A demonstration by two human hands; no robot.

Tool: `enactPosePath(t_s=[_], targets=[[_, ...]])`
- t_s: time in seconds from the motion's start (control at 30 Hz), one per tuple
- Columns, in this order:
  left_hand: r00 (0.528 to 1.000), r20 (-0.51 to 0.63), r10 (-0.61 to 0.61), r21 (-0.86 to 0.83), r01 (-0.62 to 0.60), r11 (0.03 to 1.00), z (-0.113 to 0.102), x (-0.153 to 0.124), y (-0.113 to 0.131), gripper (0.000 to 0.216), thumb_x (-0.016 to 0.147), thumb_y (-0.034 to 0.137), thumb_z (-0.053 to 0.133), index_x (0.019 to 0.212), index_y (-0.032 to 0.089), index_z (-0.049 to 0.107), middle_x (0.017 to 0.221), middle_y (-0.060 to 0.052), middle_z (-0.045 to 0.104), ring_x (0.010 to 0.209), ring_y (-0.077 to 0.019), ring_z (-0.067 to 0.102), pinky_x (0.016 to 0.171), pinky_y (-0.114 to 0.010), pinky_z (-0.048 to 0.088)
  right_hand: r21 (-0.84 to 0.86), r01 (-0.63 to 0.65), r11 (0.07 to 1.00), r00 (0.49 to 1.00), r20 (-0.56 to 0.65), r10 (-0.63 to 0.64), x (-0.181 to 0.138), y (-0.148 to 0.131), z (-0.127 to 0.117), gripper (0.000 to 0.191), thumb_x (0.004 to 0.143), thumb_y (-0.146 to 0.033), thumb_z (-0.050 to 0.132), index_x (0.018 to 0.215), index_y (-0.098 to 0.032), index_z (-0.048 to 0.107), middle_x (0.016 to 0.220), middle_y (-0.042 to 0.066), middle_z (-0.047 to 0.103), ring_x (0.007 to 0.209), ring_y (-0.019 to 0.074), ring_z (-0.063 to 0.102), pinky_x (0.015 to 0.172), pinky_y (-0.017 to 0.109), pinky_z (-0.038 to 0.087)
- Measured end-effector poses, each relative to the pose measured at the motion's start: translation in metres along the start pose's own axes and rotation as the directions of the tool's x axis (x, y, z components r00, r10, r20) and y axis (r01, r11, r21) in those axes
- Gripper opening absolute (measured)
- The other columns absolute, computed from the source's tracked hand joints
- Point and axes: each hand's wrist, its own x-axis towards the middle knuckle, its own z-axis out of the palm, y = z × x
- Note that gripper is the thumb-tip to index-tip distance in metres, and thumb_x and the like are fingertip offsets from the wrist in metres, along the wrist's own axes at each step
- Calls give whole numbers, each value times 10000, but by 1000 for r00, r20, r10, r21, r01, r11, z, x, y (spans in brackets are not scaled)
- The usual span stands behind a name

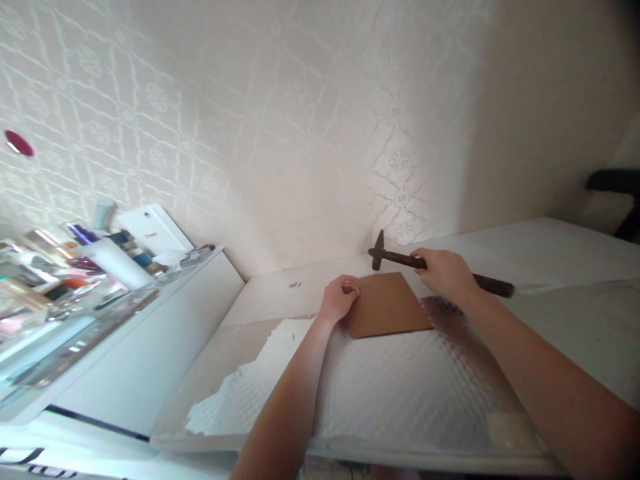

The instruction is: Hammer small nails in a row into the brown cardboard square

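My right hand (445, 272) is closed round the dark handle of a hammer (400, 259), whose head is raised just above the far edge of a brown board (387, 307). The board lies flat on a white padded sheet (400, 387). My left hand (339, 298) rests on the board's left corner with its fingers pinched together; what they pinch is too small to name. A row of tiny dots shows on the board beside those fingers.
A white table (550, 247) carries the sheet and runs to a patterned wall. A few small dark bits (295, 285) lie on the table beyond my left hand. At left a white cabinet (150, 347) is crowded with bottles and boxes.
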Motion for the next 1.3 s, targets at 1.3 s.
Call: enactPosePath(t_s=[1.3], targets=[[998,41,-43,-77,46,996,-4,4,-9,339,706,43,619,1017,177,614,806,-16,687,777,-127,636,784,-264,496,38,-150,988,981,130,143,3,8,16,324,801,-244,500,1084,-204,652,970,102,693,925,256,625,738,315,445]])
